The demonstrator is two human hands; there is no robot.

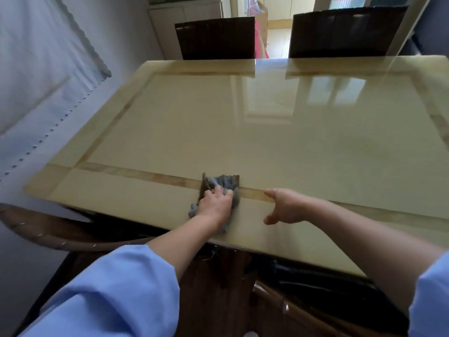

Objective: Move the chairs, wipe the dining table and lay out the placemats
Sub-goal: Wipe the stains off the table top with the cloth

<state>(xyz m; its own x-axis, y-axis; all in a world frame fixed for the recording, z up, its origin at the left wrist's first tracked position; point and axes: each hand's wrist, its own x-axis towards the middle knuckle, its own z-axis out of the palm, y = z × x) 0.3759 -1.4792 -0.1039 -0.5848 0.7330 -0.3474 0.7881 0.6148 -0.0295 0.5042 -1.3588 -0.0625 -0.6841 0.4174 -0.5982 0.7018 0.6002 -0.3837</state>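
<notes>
Clutching cloth [226,182] by table [121,203] edge, left grip [215,203]

Crumpled grey cloth [223,182] on glossy beige table [267,142]; dark chairs [215,37] opposite.

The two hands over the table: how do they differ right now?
The left hand grips a bunched grey cloth on the dining table; the right hand holds nothing. The left hand's fingers curl over the cloth, while the right hand's are loosely spread, thumb apart. Both reach past the table's near edge, side by side, from blue sleeves.
</notes>
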